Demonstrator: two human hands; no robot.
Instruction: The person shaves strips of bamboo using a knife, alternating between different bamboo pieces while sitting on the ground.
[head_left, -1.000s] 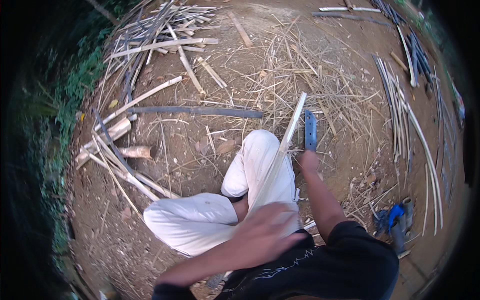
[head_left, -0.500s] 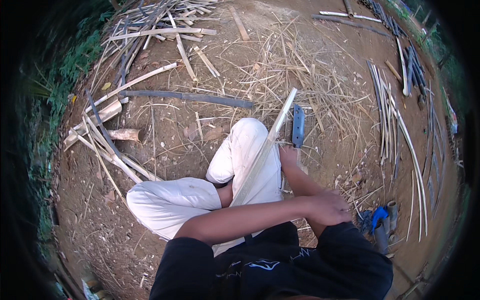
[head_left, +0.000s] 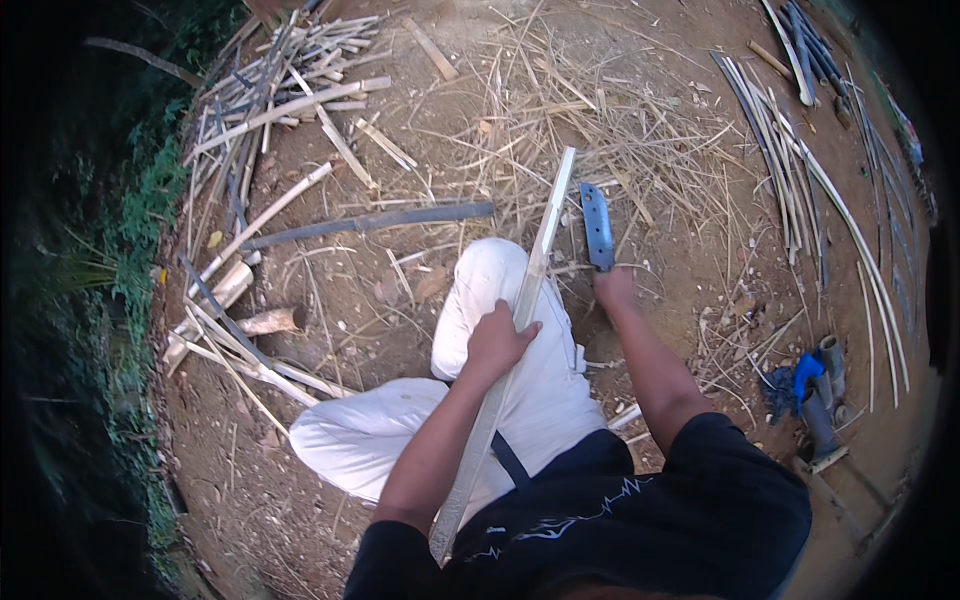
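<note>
A long pale bamboo strip [head_left: 548,225] lies slantwise across my lap, from my waist up past my right knee. My left hand [head_left: 497,345] is closed around the strip near its middle, with the thumb on its right side. My right hand [head_left: 614,290] is closed on the handle of a broad dark knife [head_left: 598,230] with holes in its blade. The blade points away from me, just right of the strip's far end and apart from it. The handle is mostly hidden in the hand.
Thin bamboo shavings [head_left: 640,130] litter the ground ahead. Split bamboo pieces [head_left: 300,90] are heaped at the far left, with a dark bamboo length [head_left: 370,222] nearer. Long strips [head_left: 790,170] lie on the right, and a blue item [head_left: 806,375] rests beside grey tube-shaped things.
My left hand has moved from my right arm to the bamboo strip and grips it. My right hand and the knife have shifted slightly to the right. The view has turned a little.
</note>
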